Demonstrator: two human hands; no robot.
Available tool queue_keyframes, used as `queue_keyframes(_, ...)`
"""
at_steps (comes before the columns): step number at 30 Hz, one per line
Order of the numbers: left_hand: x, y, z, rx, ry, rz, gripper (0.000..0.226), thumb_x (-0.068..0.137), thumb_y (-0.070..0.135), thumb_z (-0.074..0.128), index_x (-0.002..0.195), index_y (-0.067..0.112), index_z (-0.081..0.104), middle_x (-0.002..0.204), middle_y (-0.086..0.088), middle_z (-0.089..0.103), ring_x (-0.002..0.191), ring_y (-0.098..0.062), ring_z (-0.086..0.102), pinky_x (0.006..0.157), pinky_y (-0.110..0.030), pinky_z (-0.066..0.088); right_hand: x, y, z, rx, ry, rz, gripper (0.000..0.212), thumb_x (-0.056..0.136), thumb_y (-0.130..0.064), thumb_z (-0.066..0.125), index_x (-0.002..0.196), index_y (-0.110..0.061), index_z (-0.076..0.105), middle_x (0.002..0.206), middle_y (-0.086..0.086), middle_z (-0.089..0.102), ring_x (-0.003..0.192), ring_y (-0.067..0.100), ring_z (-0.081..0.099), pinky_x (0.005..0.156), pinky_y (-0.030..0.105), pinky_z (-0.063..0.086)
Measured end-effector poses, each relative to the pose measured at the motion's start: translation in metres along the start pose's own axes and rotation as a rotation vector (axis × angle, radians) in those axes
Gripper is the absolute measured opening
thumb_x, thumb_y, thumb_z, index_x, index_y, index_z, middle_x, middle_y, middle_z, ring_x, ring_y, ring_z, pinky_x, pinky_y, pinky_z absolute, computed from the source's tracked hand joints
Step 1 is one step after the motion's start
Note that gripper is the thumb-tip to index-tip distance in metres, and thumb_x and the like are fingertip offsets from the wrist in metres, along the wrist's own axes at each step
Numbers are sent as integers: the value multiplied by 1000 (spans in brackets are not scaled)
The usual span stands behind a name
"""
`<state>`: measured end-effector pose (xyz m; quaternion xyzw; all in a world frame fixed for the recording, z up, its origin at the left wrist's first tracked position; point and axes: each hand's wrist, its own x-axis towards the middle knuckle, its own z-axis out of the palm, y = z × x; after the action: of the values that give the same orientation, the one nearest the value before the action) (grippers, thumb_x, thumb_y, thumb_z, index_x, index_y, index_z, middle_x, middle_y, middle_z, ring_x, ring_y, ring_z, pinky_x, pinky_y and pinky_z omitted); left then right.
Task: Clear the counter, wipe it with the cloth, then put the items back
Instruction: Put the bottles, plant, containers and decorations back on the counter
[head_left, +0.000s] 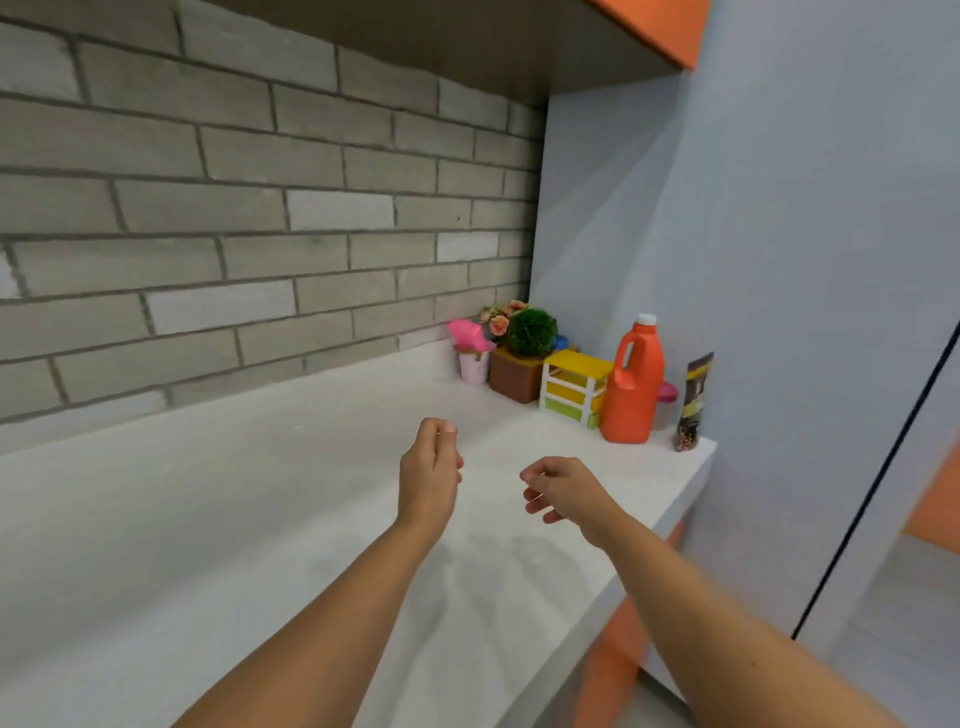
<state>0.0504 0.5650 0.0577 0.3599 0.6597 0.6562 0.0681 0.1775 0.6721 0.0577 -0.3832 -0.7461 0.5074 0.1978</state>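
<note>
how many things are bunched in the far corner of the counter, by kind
Plant pots: 2 (white pot, brown pot)
Drawer units: 1 (yellow drawer unit)
Bottles: 1 (orange bottle)
Packets: 1 (dark packet)
Lidded containers: 1 (pink-lidded container, half hidden behind the bottle)
Total: 6, leaving out a blue object too hidden to class.

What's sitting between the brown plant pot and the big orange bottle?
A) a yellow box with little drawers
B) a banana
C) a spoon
A: the yellow drawer box stands between the brown pot and the orange bottle.
</note>
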Motion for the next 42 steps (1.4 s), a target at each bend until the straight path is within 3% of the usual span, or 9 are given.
queue_keyframes(10,44,-6,96,11,-97,-13,26,100,22,34,92,3,51,58,-9,48,57,-17,45,59,-28,39,54,38,-74,28,192,53,14,91,-8,48,87,-12,61,76,4,59,65,15,55,55,23,42)
queue_keyframes(17,93,-24,164,-28,-227,-45,25,100,25,34,84,14,49,64,-6,51,62,-17,48,62,-29,42,105,68,-109,43,365,134,27,90,-13,56,116,-9,56,77,1,52,66,14,48,55,22,38)
queue_keyframes(19,104,-30,184,-46,-268,-71,25,100,26,34,90,12,51,69,-6,52,66,-17,49,63,-27,42,118,77,-118,30,403,149,35,89,-16,58,123,-10,52,86,3,53,74,16,51,59,23,39)
queue_keyframes(22,116,-39,211,-37,-321,-99,24,100,28,35,91,13,52,76,-5,53,69,-16,50,62,-24,41,140,88,-128,-46,449,149,53,88,-18,61,136,-11,40,121,11,47,106,25,51,83,30,44)
queue_keyframes(30,162,-42,288,-3,-308,-43,15,98,25,43,92,16,54,86,1,57,85,-17,55,78,-32,46,209,96,-151,-160,592,-83,99,80,-26,71,150,-14,2,148,15,20,135,30,29,109,38,32)
queue_keyframes(34,186,-36,322,20,-265,-8,26,98,27,43,116,11,54,117,-2,55,100,-11,52,83,-20,37,234,99,-162,-149,624,-219,101,81,-31,70,149,-11,-3,157,12,6,144,25,11,115,33,17)
queue_keyframes(37,199,-38,341,-8,-269,-45,40,98,29,41,135,12,46,136,0,48,120,-12,48,99,-25,38,247,104,-168,-95,622,-262,101,81,-35,69,150,-12,-1,157,10,11,144,22,13,113,27,16)
queue_keyframes(39,204,-41,350,-29,-281,-76,43,99,32,41,138,15,44,141,-1,47,129,-14,44,109,-32,35,252,108,-169,-55,621,-290,96,83,-35,67,150,-14,1,156,7,13,143,19,15,109,21,15)
queue_keyframes(42,206,-42,360,-77,-279,-49,36,99,26,40,133,18,50,131,0,57,121,-12,51,106,-33,39,258,114,-172,-24,639,-324,85,87,-34,62,150,-15,8,155,5,19,141,16,20,103,15,16)
